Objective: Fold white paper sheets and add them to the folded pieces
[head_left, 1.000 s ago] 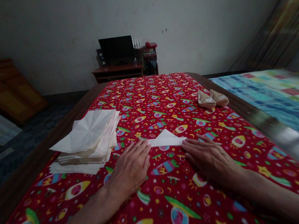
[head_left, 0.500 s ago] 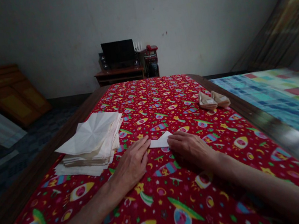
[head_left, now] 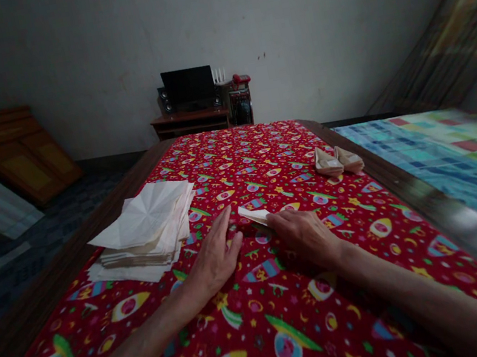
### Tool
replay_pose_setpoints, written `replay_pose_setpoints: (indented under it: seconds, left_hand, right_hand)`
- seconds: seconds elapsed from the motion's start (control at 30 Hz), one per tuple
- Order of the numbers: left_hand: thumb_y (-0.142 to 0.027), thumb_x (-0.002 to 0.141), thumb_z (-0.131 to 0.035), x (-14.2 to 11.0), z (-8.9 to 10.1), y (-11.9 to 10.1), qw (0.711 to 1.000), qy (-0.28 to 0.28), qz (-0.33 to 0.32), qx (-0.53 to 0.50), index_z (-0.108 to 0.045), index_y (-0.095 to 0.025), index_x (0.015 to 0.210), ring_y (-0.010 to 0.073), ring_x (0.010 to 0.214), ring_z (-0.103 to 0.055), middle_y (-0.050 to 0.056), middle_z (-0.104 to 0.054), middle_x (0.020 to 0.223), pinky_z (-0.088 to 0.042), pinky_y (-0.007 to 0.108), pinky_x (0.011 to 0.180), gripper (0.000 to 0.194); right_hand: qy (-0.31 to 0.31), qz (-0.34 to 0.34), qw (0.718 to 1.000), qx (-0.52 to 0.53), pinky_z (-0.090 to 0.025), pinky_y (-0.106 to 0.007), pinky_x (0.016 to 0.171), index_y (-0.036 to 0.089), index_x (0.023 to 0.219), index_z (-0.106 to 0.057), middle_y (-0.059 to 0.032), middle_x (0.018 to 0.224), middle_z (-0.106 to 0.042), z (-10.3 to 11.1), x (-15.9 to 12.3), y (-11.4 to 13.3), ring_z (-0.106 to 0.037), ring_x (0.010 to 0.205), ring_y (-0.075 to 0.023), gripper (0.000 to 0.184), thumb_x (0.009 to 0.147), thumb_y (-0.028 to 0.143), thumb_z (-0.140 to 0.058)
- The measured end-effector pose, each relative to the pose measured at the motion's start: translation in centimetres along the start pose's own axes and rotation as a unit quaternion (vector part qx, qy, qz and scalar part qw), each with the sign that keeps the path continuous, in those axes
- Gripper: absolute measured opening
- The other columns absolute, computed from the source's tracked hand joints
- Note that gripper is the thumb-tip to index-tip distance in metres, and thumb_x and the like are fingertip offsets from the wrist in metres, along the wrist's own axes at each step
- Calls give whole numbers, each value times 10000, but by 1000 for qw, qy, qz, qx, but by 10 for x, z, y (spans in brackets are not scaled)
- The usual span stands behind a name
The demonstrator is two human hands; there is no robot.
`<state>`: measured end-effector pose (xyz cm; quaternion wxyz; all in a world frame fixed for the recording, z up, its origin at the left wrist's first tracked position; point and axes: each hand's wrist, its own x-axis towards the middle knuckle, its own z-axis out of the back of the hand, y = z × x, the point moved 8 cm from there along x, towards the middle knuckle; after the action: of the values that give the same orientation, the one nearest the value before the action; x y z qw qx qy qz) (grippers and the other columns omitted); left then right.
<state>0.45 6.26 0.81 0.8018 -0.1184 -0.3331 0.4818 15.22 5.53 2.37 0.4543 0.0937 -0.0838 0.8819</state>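
Observation:
A small folded piece of white paper (head_left: 254,215) sticks out to the left from the fingers of my right hand (head_left: 301,232), which grips its right end. Part of the paper is hidden by those fingers. My left hand (head_left: 217,253) is just left of the paper, apart from it, with thumb and fingers separated and nothing held. Left of that hand lies a stack of creased paper sheets (head_left: 144,217), the top one showing folds that fan out from its middle.
A red patterned cloth (head_left: 247,331) covers the table, whose dark wooden edge (head_left: 388,189) shows. Two folded paper shapes (head_left: 337,161) stand at the right. A bed with a blue patterned cover (head_left: 438,161) lies beyond. A screen (head_left: 189,89) stands by the far wall.
My left hand has let go of the paper's left end and spread its thumb. The paper's left end has lifted and turned in my right hand.

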Motion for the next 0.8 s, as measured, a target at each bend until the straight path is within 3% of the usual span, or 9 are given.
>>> replay_pose_setpoints:
  seconds: [0.1,0.2,0.37,0.57,0.67,0.8]
  left_hand:
    - [-405,917,-383,7,-6,-8,997,4,55,-58,-249,-113,1412,248,1236,-474,170,-457,1362,-437,413,999,590]
    - [-449,918,-366,16,-18,-18,990,39,102,-94,-353,-129,1348,248,1087,-587,145,-613,1161,-492,393,906,536]
    - [-394,898,-407,32,-25,-32,988,30,110,-103,-483,-117,1183,243,961,-628,123,-658,1008,-492,387,853,405]
    - [-321,878,-445,36,-28,-37,987,32,107,-118,-412,-122,1232,224,866,-642,91,-661,941,-502,336,756,408]
    - [-258,864,-443,38,-26,-35,992,21,119,-34,-473,-115,1135,225,832,-635,94,-656,902,-483,316,718,308]
    - [-188,846,-430,40,-29,-37,993,23,112,38,-533,-142,979,206,731,-627,66,-646,782,-451,284,642,175]
  right_hand:
    - [-27,-2,1000,5,-344,-236,565,147,966,-548,-68,841,-643,8,0,0,-548,713,-153,114,890,124,-467]
    - [-49,10,998,25,-357,-232,587,156,970,-541,-64,846,-643,13,-2,4,-551,724,-151,119,886,119,-466]
    - [-89,0,994,65,-347,-224,567,161,899,-540,-49,759,-618,12,-4,4,-535,651,-136,142,868,82,-426]
    - [-173,-59,968,173,-266,-208,486,178,821,-515,-2,629,-567,11,-7,-13,-464,496,-92,150,897,183,-386]
    - [-154,-71,971,171,-228,-218,464,178,807,-508,-1,614,-565,8,-5,-12,-445,471,-91,150,892,203,-387]
    - [-93,-96,985,113,-211,-232,471,176,904,-525,-25,692,-626,8,-2,-7,-524,536,-116,118,889,222,-417]
